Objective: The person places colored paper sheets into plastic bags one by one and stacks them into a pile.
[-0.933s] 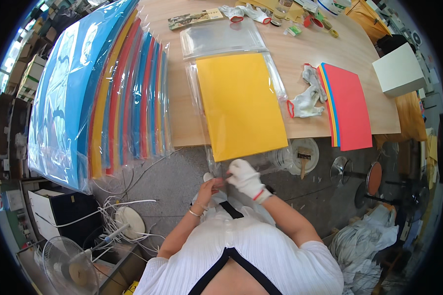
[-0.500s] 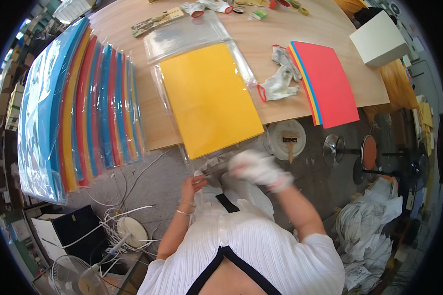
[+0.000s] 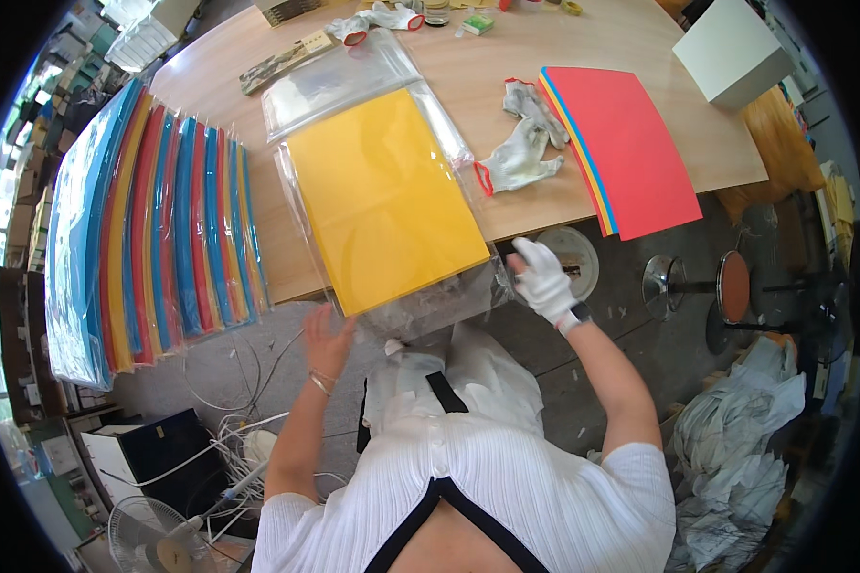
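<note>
hands at table edge: bare left hand (image 3: 327,334) open, fingers spread under clear bag (image 3: 439,304); gloved right hand (image 3: 544,279) pinches bag's other corner. yellow sheets (image 3: 384,196) lie inside, on wooden table (image 3: 544,57).

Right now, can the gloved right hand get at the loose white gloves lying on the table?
Probably yes: the right hand sits at the table edge, and bare tabletop lies between it and the white gloves, nothing stacked in the way.

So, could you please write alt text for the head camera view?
A seated person's bare left hand and white-gloved right hand hold the near edge of a clear plastic bag containing yellow sheets, on a wooden table beside bagged coloured stacks.
</note>
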The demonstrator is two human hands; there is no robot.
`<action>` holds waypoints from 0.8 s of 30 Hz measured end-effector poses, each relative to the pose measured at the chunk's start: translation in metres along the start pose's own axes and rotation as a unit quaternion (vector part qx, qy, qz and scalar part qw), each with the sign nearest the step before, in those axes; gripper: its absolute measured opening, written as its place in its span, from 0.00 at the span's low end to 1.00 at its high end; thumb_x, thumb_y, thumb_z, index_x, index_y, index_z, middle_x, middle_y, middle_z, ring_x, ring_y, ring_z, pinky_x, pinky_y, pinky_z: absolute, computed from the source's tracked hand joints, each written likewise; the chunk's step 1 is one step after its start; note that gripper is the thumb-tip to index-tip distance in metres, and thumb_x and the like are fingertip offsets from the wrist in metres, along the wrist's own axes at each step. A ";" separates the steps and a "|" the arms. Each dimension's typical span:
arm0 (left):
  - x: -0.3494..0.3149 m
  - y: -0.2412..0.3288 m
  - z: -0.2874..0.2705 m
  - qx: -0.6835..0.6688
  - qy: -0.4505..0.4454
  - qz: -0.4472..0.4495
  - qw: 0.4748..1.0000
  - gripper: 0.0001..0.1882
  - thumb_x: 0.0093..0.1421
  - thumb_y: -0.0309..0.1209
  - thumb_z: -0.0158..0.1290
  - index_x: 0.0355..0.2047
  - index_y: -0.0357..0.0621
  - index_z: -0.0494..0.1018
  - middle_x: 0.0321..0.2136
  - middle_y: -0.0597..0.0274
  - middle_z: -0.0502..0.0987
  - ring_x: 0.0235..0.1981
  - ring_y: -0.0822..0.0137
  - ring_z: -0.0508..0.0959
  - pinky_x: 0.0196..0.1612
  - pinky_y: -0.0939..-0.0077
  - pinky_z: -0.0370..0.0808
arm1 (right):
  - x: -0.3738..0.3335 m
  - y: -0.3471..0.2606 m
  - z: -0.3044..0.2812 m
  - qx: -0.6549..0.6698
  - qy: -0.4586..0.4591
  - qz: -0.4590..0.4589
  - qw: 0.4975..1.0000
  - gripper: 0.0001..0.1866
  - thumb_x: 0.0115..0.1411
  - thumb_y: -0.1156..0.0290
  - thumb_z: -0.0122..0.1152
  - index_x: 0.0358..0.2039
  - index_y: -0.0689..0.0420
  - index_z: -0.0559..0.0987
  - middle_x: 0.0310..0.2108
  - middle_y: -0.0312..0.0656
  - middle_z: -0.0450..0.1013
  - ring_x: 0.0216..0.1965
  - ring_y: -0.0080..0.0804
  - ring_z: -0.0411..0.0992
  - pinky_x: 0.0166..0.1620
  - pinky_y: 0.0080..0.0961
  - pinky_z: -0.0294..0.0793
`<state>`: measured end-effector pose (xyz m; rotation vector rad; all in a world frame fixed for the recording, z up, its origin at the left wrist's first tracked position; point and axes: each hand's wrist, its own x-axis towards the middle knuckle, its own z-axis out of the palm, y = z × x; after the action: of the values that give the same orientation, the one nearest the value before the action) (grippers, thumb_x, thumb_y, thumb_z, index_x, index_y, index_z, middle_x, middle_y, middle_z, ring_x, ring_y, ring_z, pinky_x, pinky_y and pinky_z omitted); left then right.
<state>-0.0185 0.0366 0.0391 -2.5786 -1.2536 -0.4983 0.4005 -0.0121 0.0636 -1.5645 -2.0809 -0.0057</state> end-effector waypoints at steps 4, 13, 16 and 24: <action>0.005 -0.004 -0.009 -0.175 -0.061 0.124 0.975 0.13 0.50 0.31 0.53 0.38 0.46 0.72 0.41 0.65 0.72 0.42 0.60 0.71 0.44 0.63 0.67 | 0.039 0.001 -0.001 0.047 -0.037 -0.239 0.969 0.03 0.42 0.71 0.60 0.21 0.52 0.75 0.33 0.32 0.70 0.36 0.29 0.68 0.44 0.37 0.68; 0.000 -0.002 0.010 -0.416 -0.077 -0.308 0.852 0.14 0.61 0.35 0.42 0.29 0.39 0.71 0.23 0.60 0.73 0.26 0.65 0.73 0.31 0.72 0.69 | 0.061 0.027 0.019 0.224 -0.198 0.118 0.947 0.09 0.55 0.63 0.49 0.27 0.54 0.74 0.23 0.46 0.72 0.28 0.44 0.72 0.31 0.38 0.69; 0.017 0.000 0.045 -0.414 -0.037 -0.437 0.798 0.17 0.64 0.37 0.39 0.25 0.39 0.69 0.17 0.64 0.69 0.19 0.73 0.70 0.24 0.78 0.67 | 0.077 0.000 0.026 0.076 -0.173 0.240 0.952 0.13 0.57 0.59 0.44 0.23 0.53 0.70 0.22 0.49 0.71 0.26 0.50 0.70 0.29 0.45 0.66; 0.027 0.017 0.065 -0.622 0.034 -0.649 0.436 0.15 0.61 0.43 0.45 0.32 0.43 0.69 0.20 0.66 0.73 0.20 0.73 0.72 0.20 0.81 0.68 | 0.084 -0.012 0.036 0.004 -0.160 0.378 0.912 0.12 0.56 0.58 0.46 0.30 0.53 0.68 0.22 0.48 0.73 0.27 0.47 0.72 0.29 0.44 0.68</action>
<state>0.0238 0.0682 -0.0111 -0.9439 -3.5526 -2.4402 0.3594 0.0695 0.0711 -2.3896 -1.5369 0.5670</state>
